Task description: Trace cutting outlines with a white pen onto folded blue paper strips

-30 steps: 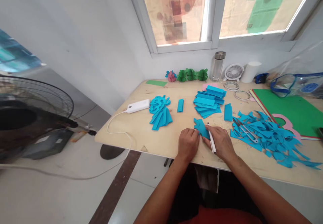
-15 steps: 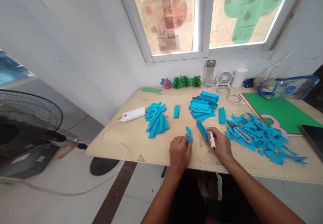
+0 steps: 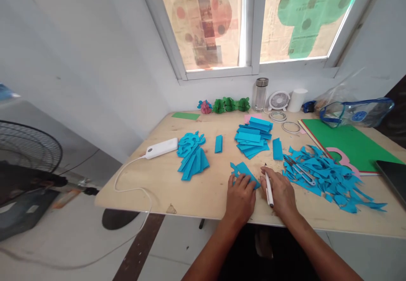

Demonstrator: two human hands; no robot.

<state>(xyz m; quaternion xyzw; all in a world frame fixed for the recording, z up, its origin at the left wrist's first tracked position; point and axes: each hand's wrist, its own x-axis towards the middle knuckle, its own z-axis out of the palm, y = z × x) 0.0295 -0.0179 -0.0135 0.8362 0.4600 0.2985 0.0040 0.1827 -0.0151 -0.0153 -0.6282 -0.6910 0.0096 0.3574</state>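
Observation:
My left hand (image 3: 241, 198) presses with bent fingers on a folded blue paper strip (image 3: 245, 169), holding it down on the table. A wavy cut-out blue shape (image 3: 234, 169) shows at the strip's left end, partly covered by the fingers. Between the fingers of my right hand (image 3: 283, 191) is a white marker pen (image 3: 268, 187), its dark tip pointing away from me, just right of the strip. Further off lies a pile of folded blue strips (image 3: 250, 136). Single folded strips lie to the left (image 3: 218, 144) and right (image 3: 277, 149) of that pile.
Blue paper scraps (image 3: 330, 175) with scissors (image 3: 301, 171) on them spread at the right. Cut blue pieces (image 3: 192, 152) lie beside a white power bank (image 3: 161, 148) with a cable. Along the wall stand a glass bottle (image 3: 260, 95), a small fan (image 3: 279, 101) and paper flowers (image 3: 231, 104).
My left hand has moved right, from the wavy cut-out onto the folded strip. My right hand has let go of the strip and keeps the pen, now with its tip pointing away from me.

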